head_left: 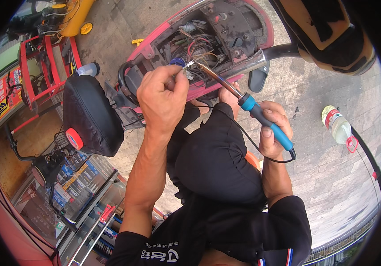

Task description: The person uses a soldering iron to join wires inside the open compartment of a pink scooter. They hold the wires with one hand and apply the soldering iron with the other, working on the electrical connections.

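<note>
My right hand (pixel 274 128) is wrapped round the blue and dark grey handle of a soldering iron (pixel 257 111). Its long metal shaft points up and left, with the tip beside a small whitish piece (pixel 189 65). Next to that piece, the fingers of my left hand (pixel 163 97) are pinched together; what lies between them is too small to make out. Both hands are over the opened scooter body (pixel 199 91), pink at its edges. A tangle of wires (pixel 195 44) fills its compartment. Close to my left fingers sits a blue round thing (pixel 178 62), partly hidden.
The iron's black cord (pixel 248 138) loops below my right hand. A black padded seat or backrest (pixel 94 116) stands at left, near a red metal frame (pixel 44 71). A plastic bottle (pixel 337 126) is on the right. A dark slipper (pixel 258 79) lies by the scooter.
</note>
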`<state>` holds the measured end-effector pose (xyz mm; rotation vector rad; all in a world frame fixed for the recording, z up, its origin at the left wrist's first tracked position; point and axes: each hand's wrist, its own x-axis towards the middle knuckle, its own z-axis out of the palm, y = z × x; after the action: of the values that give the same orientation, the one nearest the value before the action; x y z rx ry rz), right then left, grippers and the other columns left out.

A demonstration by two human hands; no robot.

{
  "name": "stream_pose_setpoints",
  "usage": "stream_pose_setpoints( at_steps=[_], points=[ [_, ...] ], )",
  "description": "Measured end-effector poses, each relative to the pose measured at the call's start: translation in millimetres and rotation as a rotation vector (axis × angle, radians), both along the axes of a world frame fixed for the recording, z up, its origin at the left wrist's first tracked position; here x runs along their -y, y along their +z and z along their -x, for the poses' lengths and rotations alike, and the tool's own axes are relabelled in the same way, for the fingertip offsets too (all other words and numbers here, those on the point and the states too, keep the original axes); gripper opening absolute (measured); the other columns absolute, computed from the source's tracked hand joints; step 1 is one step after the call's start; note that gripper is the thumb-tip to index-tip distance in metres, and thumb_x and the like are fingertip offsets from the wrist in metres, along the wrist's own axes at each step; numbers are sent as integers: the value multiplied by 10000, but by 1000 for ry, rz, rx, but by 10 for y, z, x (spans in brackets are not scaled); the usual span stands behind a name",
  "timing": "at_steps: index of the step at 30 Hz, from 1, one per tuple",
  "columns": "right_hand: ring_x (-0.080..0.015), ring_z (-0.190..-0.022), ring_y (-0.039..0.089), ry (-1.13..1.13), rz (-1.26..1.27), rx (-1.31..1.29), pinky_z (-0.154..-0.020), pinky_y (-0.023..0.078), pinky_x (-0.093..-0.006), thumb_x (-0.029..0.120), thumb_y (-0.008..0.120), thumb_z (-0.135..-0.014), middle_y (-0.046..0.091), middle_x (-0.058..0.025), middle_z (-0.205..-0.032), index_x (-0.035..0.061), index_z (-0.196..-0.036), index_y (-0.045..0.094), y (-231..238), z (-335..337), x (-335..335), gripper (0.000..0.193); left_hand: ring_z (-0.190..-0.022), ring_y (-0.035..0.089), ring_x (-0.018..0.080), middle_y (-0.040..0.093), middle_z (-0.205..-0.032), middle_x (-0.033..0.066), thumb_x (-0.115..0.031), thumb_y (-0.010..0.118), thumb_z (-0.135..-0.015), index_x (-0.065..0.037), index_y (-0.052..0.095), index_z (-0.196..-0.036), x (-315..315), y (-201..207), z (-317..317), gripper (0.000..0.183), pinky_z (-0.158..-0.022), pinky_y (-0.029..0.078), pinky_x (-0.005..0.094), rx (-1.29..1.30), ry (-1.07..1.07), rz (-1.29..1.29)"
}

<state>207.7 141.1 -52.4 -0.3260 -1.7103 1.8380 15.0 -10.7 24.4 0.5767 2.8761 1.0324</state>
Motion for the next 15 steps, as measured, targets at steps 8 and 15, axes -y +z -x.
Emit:
stream_pose_setpoints(
  at_steps=[8,15],
  points=[
    [-315,-913,668,5,-2,-8,-776,542,-383,234,632,-944,656,-238,-1041,-3,-1139,610,-5,1,-2,307,-544,456,20,543,-591,-32,-30,716,-821,11,712,-889,46,-18,27,79,-522,381,210,-40,-55,36],
    [-314,-913,669,1,2,2,-782,542,-384,235,634,-942,655,-240,-1039,-4,-1137,612,-2,-4,1,309,-544,457,23,544,-596,-29,-36,717,-823,7,712,-887,44,-28,20,77,-517,378,214,-37,-58,34]
  ],
)
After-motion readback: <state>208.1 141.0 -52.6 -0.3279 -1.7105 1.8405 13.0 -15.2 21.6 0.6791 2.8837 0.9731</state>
